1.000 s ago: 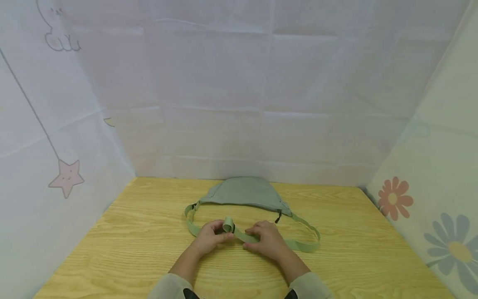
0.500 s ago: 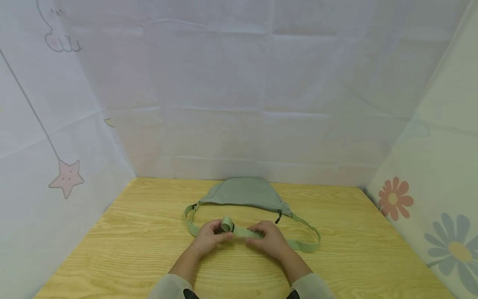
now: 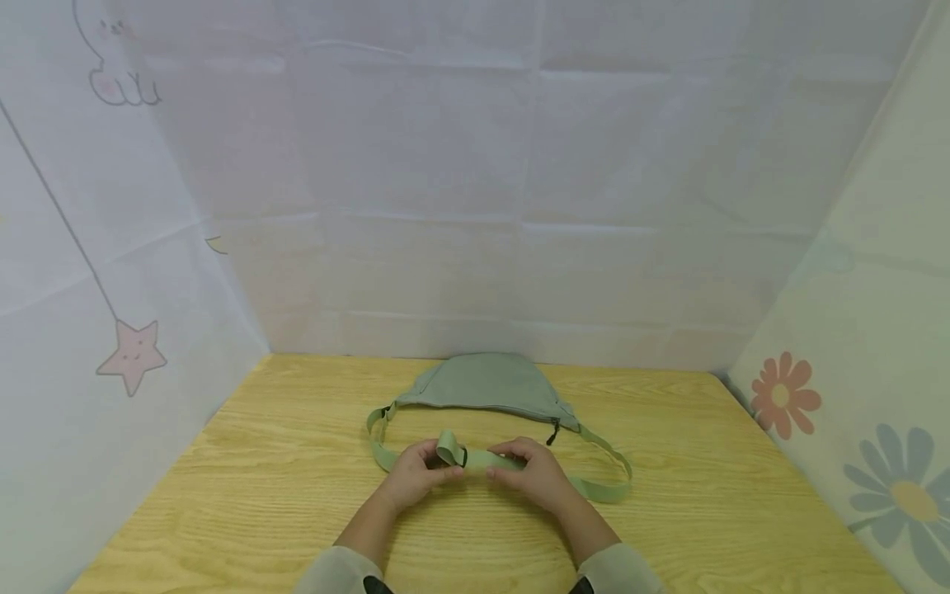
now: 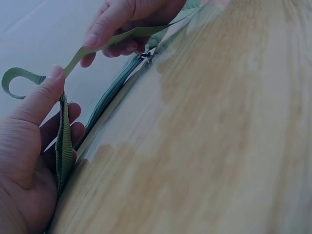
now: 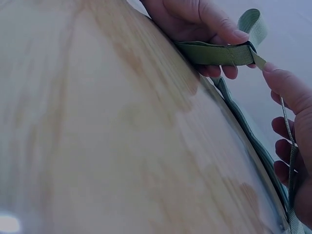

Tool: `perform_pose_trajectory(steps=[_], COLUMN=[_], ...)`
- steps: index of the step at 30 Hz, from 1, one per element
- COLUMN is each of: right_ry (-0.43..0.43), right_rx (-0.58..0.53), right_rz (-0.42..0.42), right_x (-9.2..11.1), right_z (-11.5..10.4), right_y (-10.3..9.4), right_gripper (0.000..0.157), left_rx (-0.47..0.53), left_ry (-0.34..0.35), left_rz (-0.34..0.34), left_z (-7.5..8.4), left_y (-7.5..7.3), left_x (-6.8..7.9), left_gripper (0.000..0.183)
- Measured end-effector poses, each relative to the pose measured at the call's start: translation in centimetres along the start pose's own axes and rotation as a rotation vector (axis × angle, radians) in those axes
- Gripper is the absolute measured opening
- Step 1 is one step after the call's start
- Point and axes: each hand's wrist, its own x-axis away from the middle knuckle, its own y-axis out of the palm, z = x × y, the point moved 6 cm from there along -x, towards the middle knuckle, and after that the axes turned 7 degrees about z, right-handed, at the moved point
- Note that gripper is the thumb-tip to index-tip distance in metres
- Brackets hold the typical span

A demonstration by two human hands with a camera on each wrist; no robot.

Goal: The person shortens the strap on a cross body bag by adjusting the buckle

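Observation:
A grey-green waist bag lies at the back of the table, its green webbing strap looped toward me. My left hand pinches the strap beside a small dark buckle, where a short loop of webbing stands up. To its right, my right hand pinches the strap between thumb and fingers. Between the two hands a short piece of webbing runs nearly straight. In the right wrist view the webbing loop rises above the left thumb. The left wrist view shows both hands holding the strap.
The wooden table stretches around the bag. White printed cloth hangs behind and at both sides. A black zipper pull hangs at the bag's right end.
The right hand has shifted its grip slightly on the strap, and the piece between the hands is straighter. The small loop leans a little further left. The bag has stayed put.

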Motion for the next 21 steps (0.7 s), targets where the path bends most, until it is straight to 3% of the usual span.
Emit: perform_pose_trajectory(steps=[21], right_ry=[-0.120], right_rx=[0.068], right_rz=[-0.039], right_x=[-0.6], right_z=[-1.5], right_y=[1.5], right_gripper=[0.035], left_rx=[-0.039], left_ry=[0.023], left_rz=[-0.023], left_z=[-0.3], left_y=[0.1], left_x=[-0.1], left_gripper=[0.036])
